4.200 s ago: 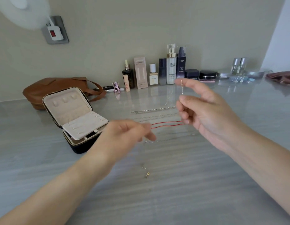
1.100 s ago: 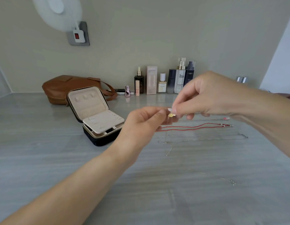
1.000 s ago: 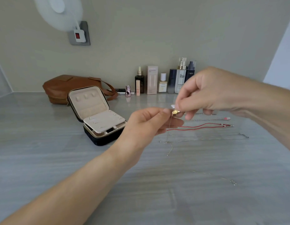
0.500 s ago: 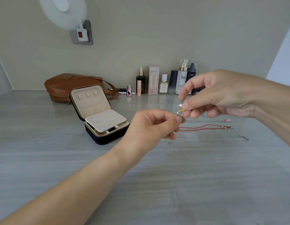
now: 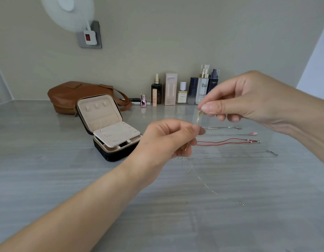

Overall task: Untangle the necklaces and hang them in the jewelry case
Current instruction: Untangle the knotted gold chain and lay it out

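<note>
One necklace point(image 5: 197, 120) pinched by L fingers point(image 5: 195, 129), R fingers point(image 5: 211, 107); jewelry case point(image 5: 119, 153) open.

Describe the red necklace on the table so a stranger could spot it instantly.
On the grey table, find the open jewelry case left of centre. Right of it, beyond the left hand pinching a gold chain, necklaces lie stretched in rows. The red necklace is the only coloured cord, lying between thin silver chains.
</note>
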